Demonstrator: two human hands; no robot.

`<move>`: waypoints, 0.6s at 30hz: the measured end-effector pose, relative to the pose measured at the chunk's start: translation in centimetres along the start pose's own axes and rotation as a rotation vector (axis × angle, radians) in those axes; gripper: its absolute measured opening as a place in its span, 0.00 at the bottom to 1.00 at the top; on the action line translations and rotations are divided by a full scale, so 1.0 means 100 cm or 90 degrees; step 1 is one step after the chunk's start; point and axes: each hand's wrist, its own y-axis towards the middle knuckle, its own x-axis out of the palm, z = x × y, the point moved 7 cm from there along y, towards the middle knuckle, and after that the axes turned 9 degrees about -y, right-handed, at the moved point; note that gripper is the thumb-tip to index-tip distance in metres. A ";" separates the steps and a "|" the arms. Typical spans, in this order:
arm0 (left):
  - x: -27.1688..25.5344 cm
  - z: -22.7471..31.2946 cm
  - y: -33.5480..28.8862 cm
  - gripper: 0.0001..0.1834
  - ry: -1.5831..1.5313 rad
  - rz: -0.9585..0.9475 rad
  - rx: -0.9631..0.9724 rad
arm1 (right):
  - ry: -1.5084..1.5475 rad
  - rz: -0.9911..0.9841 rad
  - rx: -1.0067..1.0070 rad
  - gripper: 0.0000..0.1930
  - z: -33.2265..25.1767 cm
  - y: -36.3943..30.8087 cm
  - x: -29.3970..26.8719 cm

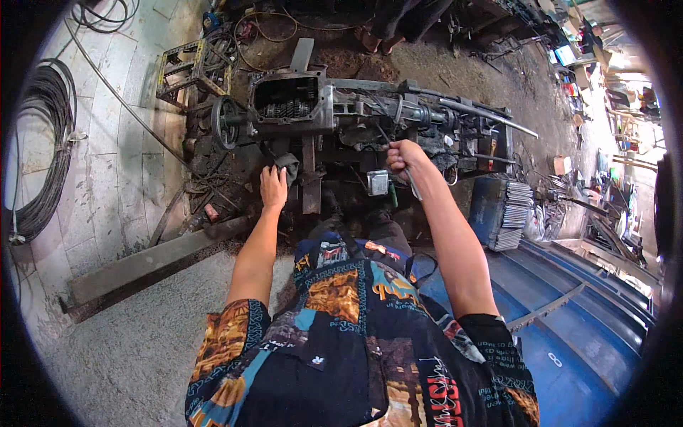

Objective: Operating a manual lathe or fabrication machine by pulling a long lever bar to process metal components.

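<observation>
In front of me lies a long, greasy machine with an open gearbox housing; toothed gears show inside it. My right hand is closed round a thin metal rod, whose far end points toward the machine's middle. What kind of tool the rod is, I cannot tell. Below the housing, my left hand has its fingers on a dark grey rag and seems to grip it; the fingertips are partly hidden. A handwheel sits at the machine's left end.
A small metal tin stands near my knees. A yellowish metal frame is at the far left, and a cable coil hangs on the wall. To the right are a blue ribbed block and blue panels. Another person's feet show beyond the machine.
</observation>
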 end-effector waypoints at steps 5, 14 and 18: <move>0.011 -0.021 0.011 0.27 -0.007 -0.024 -0.179 | -0.001 0.042 -0.005 0.08 0.004 -0.007 -0.001; 0.036 -0.050 0.032 0.36 -0.028 0.016 -0.292 | -0.106 0.068 -0.031 0.09 0.003 -0.015 0.003; 0.061 -0.070 0.028 0.44 -0.018 -0.103 -0.356 | -0.091 0.066 -0.022 0.10 0.004 -0.015 0.003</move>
